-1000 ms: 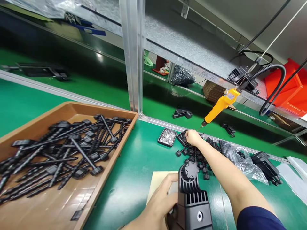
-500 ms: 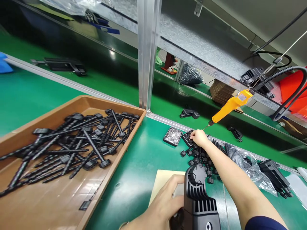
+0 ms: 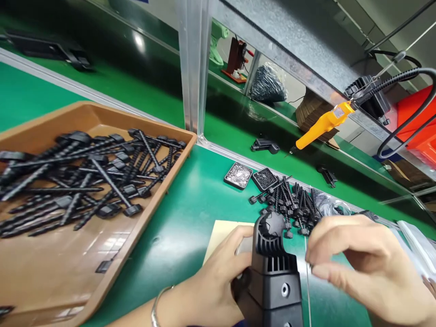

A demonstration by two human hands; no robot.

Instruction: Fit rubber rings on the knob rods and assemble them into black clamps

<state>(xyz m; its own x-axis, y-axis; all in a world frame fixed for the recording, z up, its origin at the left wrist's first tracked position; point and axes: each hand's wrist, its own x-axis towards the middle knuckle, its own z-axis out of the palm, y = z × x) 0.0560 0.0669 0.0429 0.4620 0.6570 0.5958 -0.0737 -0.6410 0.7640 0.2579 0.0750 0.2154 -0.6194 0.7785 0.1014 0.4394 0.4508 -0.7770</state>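
My left hand point(image 3: 221, 272) grips a black plastic housing point(image 3: 277, 277) with a ribbed, curved top and a round hole in its side. To the right of the housing, my right hand point(image 3: 371, 263) is closed in a pinch on a tiny dark piece, a small black screw point(image 3: 310, 268) by its look, mostly hidden by the fingertips. Beyond them stand a small tray of black screws point(image 3: 258, 185) and another tray with shiny metal bits point(image 3: 235, 185). A pile of black threaded bolts point(image 3: 289, 204) lies behind the housing.
A brown bin point(image 3: 51, 268) holding long black threaded rods fills the left side. The yellow electric screwdriver point(image 3: 323, 125) hangs from a cable at upper right. A metal post point(image 3: 194, 81) rises at the bench's back edge. A pale sheet point(image 3: 214, 236) lies behind my left hand.
My right hand has come back from the black screw tray to beside the housing, with a small dark piece between its fingertips. My left hand still holds the housing. The view has shifted.
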